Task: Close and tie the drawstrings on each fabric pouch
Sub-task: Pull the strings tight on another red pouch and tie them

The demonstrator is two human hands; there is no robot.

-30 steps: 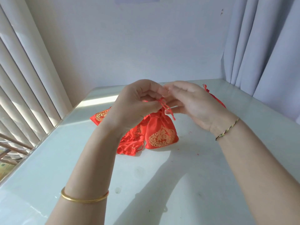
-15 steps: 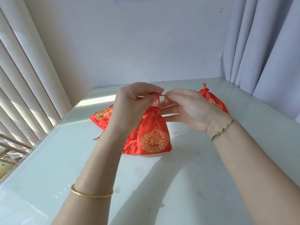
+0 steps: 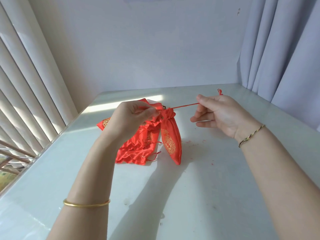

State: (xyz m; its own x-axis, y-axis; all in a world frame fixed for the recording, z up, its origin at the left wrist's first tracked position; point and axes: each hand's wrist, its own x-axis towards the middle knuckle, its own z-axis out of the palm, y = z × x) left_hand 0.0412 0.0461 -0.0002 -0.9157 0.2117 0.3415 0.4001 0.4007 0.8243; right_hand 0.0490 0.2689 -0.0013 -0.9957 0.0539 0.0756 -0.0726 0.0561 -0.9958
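Note:
A red fabric pouch (image 3: 171, 141) with gold embroidery hangs above the white table, its neck gathered tight. My left hand (image 3: 133, 118) pinches one end of its red drawstring beside the neck. My right hand (image 3: 220, 113) pinches the other drawstring end (image 3: 185, 106), which is stretched taut to the right. Behind my left hand lies a pile of several red pouches (image 3: 136, 149) with open ruffled mouths. The knotted top of another pouch (image 3: 220, 91) pokes out behind my right hand; its body is hidden.
The white table (image 3: 190, 196) meets a wall at the back. Vertical blinds (image 3: 26, 84) run along the left edge and grey curtains (image 3: 285, 49) hang at the right. Small red thread scraps (image 3: 199, 142) dot the table near the pouch.
My hands have moved apart, the right one pulling the drawstring out to the right. The pouch's neck has cinched tight and the pouch has turned edge-on.

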